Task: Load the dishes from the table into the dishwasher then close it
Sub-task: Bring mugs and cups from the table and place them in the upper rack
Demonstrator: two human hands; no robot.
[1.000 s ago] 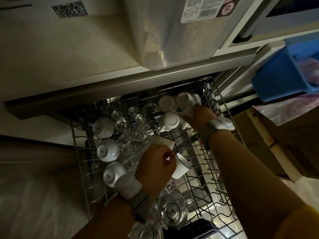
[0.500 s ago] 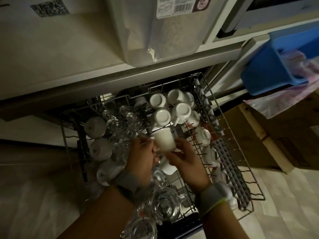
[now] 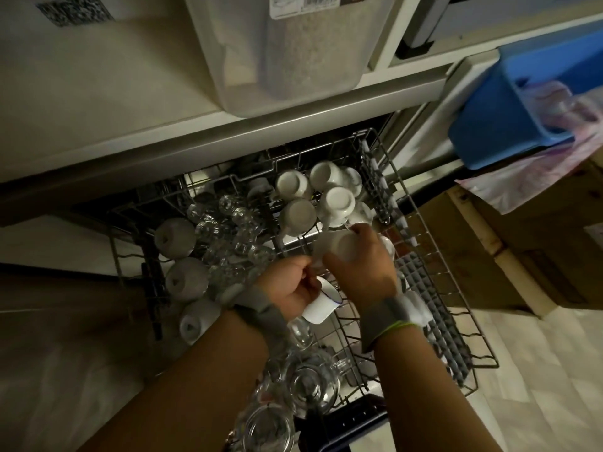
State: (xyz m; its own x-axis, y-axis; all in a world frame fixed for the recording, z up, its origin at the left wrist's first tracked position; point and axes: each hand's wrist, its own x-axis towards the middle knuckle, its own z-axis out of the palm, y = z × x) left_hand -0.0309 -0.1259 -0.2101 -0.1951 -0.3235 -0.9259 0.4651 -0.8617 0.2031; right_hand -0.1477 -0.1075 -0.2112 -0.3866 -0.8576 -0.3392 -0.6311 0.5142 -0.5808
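Your right hand [image 3: 360, 272] curls round white cup [image 3: 339, 247], held over upper rack [image 3: 483, 350] mid-right. Left hand [image 3: 288, 285] grips blue-rimmed cup [image 3: 321, 306], mouth tilted right. Open rack wires lie directly below and near side; right hand nearer inverted cups [image 3: 336, 202] at far side.

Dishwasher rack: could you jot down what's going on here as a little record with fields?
place: pulled-out wire rack of an open dishwasher, seen from above
right hand: grips a white cup over the rack's middle
left hand: holds a white cup with a dark rim
back right of rack: upturned white cups
left side: three upturned white bowls
middle and front: clear glasses
above: blue bin at right
task stage: loading under way, dishwasher open
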